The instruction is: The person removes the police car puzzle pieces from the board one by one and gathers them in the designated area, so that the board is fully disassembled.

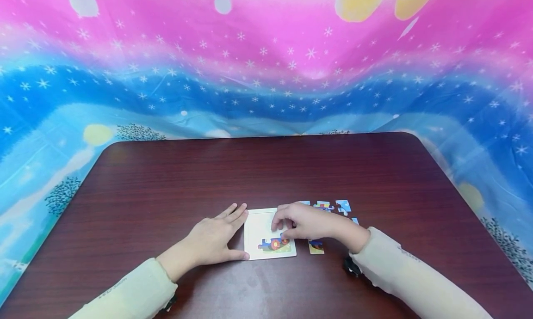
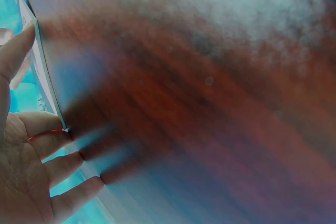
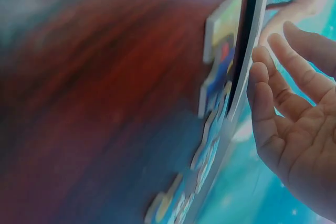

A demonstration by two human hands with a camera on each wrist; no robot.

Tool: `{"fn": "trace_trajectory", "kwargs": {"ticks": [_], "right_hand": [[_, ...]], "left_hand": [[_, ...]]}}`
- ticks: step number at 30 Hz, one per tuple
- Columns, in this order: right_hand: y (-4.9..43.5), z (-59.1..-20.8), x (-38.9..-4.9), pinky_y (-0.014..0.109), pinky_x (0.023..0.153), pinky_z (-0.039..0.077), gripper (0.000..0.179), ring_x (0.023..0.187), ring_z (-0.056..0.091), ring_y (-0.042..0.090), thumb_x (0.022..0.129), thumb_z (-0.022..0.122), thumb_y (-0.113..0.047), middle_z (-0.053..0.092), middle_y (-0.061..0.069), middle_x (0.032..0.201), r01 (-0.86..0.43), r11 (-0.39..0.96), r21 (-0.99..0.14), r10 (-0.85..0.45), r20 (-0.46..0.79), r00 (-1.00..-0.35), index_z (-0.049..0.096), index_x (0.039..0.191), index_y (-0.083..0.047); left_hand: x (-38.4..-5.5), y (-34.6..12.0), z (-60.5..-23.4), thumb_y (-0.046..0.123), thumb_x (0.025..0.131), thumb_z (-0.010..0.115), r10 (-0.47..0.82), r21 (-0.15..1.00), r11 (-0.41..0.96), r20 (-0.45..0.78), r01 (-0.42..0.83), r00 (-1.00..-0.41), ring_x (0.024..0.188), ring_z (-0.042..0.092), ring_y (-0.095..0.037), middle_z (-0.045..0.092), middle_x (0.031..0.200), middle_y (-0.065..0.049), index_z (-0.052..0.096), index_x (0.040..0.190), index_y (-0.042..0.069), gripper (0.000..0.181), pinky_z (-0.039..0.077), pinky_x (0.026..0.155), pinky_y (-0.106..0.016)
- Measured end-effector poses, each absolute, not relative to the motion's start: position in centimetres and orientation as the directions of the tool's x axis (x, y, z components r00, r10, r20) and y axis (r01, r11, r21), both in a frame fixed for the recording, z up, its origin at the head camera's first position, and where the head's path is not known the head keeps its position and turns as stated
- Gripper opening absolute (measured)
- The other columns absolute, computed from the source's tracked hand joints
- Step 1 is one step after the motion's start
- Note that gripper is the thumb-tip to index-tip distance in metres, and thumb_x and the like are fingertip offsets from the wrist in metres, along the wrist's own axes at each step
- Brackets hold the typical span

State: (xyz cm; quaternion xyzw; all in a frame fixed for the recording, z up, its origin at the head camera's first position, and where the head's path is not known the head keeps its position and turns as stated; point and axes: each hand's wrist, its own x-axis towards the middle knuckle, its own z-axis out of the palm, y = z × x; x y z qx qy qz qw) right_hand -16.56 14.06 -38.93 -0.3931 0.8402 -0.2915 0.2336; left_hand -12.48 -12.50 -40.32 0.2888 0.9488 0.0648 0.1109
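Observation:
A white puzzle tray (image 1: 256, 226) lies flat on the table, with a few joined puzzle pieces (image 1: 275, 246) showing a blue vehicle with red wheels in its lower right part. My left hand (image 1: 213, 236) touches the tray's left edge, thumb near the bottom corner and straight fingers near the top one. Over the tray's right half is my right hand (image 1: 306, 221), its fingers loosely bent and thumb close to the joined pieces. The right wrist view shows no piece between those fingers. This hand hides part of the tray.
Loose puzzle pieces lie right of the tray, among them a blue one (image 1: 343, 206), a colourful one (image 1: 323, 206) and one with a yellow bottom (image 1: 316, 248). They rest on a dark wooden table (image 1: 166, 180). A printed cloth (image 1: 266, 78) hangs behind it.

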Motion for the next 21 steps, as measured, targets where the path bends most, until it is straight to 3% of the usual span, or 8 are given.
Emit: {"fn": "trace_trajectory", "kwargs": {"ticks": [11,21], "right_hand": [[12.9,-39.1,-16.0,0.018,0.07,0.045,0.015,0.078,0.052,0.011,0.084,0.075,-0.005,0.059,-0.003,0.09,-0.554,0.533,-0.639,-0.812,-0.203,-0.548,0.073,0.098,-0.012],[12.4,-39.1,-15.8,0.018,0.072,0.044,0.017,0.077,0.049,0.008,0.081,0.073,-0.001,0.056,-0.004,0.086,-0.614,0.544,-0.572,-0.818,-0.199,-0.54,0.068,0.092,-0.013]], "left_hand": [[-12.4,-12.6,-40.3,0.07,0.078,0.068,0.563,0.192,0.824,-0.167,0.533,-0.81,0.15,0.034,-0.024,0.034,0.162,-0.005,0.039,0.153,0.009,0.101,0.055,0.084,-0.051],[-12.5,-12.6,-40.4,0.071,0.078,0.067,0.564,0.188,0.823,-0.161,0.535,-0.81,0.15,0.033,-0.024,0.033,0.162,-0.005,0.039,0.153,0.009,0.101,0.055,0.084,-0.05]]}}
